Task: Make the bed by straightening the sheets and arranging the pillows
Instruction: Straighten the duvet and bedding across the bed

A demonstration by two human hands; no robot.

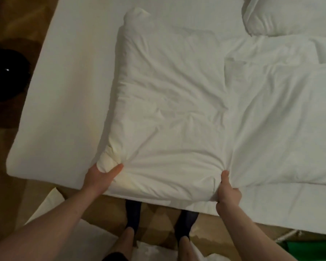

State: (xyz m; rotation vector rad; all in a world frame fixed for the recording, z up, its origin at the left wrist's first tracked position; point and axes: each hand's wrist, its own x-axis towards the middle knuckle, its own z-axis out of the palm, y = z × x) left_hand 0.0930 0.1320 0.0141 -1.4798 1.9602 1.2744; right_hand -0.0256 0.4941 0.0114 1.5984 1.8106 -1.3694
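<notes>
Person stands at the foot of the bed [64, 102], both hands on the near edge of a white duvet [169, 102] that's folded/bunched over the middle of the mattress. Left hand [100, 176] pinches the duvet's near-left corner, thumb on top, cloth gathered into a knot of creases btwn thumb & fingers. Right hand [228, 193] is clenched round a fistful of the near edge further along, thumb pointing up the bed. So the duvet lies straight ahead of and above both hands, its near edge just overhanging the mattress end, w/ a second layer of it spreading off to the right. Pillow [282, 17] sits at the top right, well apart from the hands; another pillow [51, 204] is on the floor by the left arm. Risks, as I judge them: the two grips aren't level, so a pull could drag the duvet askew and leave the left strip of mattress bare. The right hand holds a wad, not a corner, so tugging may just deepen the creases rather than flatten them. A hard pull toward the feet [128, 236] could slide the whole lot off the end. The floor pillow is close enough to step on.
</notes>
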